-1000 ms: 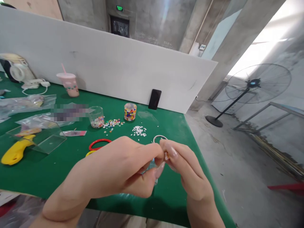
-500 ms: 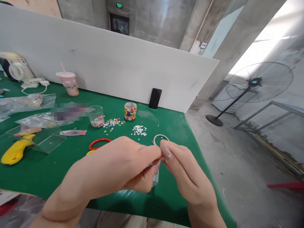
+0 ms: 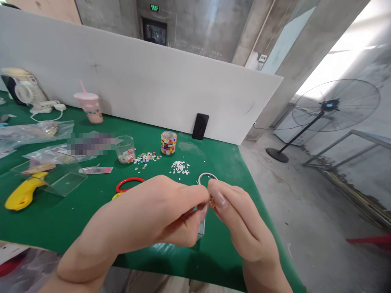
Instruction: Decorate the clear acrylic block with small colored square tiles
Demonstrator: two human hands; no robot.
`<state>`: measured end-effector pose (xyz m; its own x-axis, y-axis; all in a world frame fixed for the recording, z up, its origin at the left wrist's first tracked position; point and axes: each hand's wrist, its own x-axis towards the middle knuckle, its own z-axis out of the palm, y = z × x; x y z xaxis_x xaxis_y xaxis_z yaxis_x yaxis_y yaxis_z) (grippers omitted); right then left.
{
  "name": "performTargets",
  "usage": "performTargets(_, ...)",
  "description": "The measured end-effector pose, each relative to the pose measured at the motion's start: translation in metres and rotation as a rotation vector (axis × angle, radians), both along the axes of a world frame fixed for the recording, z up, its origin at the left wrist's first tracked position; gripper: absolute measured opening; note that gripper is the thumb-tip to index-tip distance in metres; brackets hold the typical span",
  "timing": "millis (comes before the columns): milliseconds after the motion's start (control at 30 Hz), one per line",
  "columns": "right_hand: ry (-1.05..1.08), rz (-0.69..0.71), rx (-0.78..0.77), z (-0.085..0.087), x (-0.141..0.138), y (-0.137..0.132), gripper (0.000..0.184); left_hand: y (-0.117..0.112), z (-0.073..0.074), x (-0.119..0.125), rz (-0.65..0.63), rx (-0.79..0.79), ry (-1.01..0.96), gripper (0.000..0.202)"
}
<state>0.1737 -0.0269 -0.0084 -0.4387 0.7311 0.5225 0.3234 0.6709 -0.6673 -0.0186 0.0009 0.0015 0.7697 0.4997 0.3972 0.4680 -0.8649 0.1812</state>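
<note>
My left hand [image 3: 165,211] and my right hand [image 3: 241,219] meet above the front of the green table, fingertips almost touching. Both are closed in a pinch. Something tiny and orange-gold [image 3: 211,203] shows between the tips, too small to name. Just beyond the fingers is a thin white ring [image 3: 200,177]; whether it is held or lies on the table I cannot tell. Beneath my left fingers a corner of a clear box-like thing [image 3: 201,230] shows, mostly covered. Behind my left wrist lie red-and-yellow loops [image 3: 130,179], partly hidden.
White chips [image 3: 180,167] and coloured pieces [image 3: 146,158] lie near a clear cup [image 3: 125,142] and a mosaic-covered jar [image 3: 168,144]. A phone [image 3: 200,126] leans on the white board [image 3: 152,81]. Leftward are a yellow-handled tool [image 3: 26,193], a clear stand [image 3: 69,183] and a pink tumbler [image 3: 92,108].
My fingertips have shifted very slightly, and a little more of the tiny orange-gold thing shows between them. The whole view has drifted a touch; the things on the table look the same.
</note>
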Motion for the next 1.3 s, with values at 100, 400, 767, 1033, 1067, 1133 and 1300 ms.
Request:
performTargets(100,0.030,-0.001,0.003,-0.004,-0.003,-0.001,0.034,-0.001,0.001,0.000,-0.015,-0.026,-0.043,0.020)
performTargets(400,0.253,0.057,-0.082,-0.008,-0.009,-0.002,0.034,0.001,0.012,0.001,0.041,-0.098,-0.163,0.018)
performTargets(767,0.461,0.275,-0.111,-0.018,-0.007,0.011,0.033,0.056,0.004,-0.006,0.244,-0.255,0.151,0.023)
performTargets(1033,0.630,0.364,-0.302,-0.020,-0.008,0.017,0.039,0.095,-0.016,-0.003,0.381,-0.471,0.293,0.027)
performTargets(1067,0.615,0.338,-0.314,-0.019,-0.008,0.018,0.040,0.105,-0.022,-0.003,0.396,-0.503,0.314,0.028)
performTargets(1133,0.555,0.265,-0.325,-0.018,-0.007,0.019,0.040,0.125,-0.039,-0.003,0.388,-0.576,0.350,0.026)
performTargets(1300,0.190,0.028,-0.340,-0.015,-0.001,0.025,0.041,0.164,-0.083,0.000,0.425,-0.691,0.411,0.026)
